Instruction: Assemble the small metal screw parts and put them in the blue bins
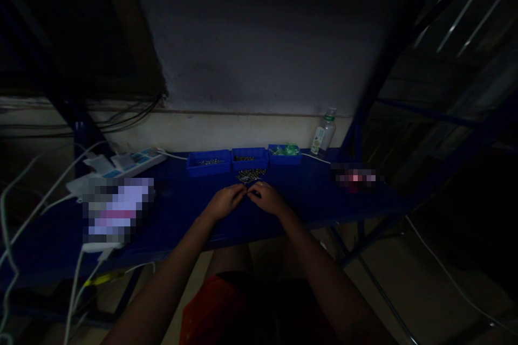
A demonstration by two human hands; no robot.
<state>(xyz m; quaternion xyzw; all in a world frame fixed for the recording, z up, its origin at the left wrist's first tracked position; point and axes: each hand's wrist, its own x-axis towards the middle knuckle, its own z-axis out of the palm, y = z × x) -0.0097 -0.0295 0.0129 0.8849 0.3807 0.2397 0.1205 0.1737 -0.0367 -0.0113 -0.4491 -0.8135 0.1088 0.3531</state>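
Metal pieces (pixel 251 174) lie heaped on a blue table (pixel 178 199). Left hand (pixel 227 200) and right hand (pixel 267 198) curl nearby, grips too dark to tell.

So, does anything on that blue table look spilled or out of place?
Perhaps the loose heap of small metal pieces: it lies on the blue tabletop, in front of the three blue plastic trays rather than inside one, possibly deliberately.
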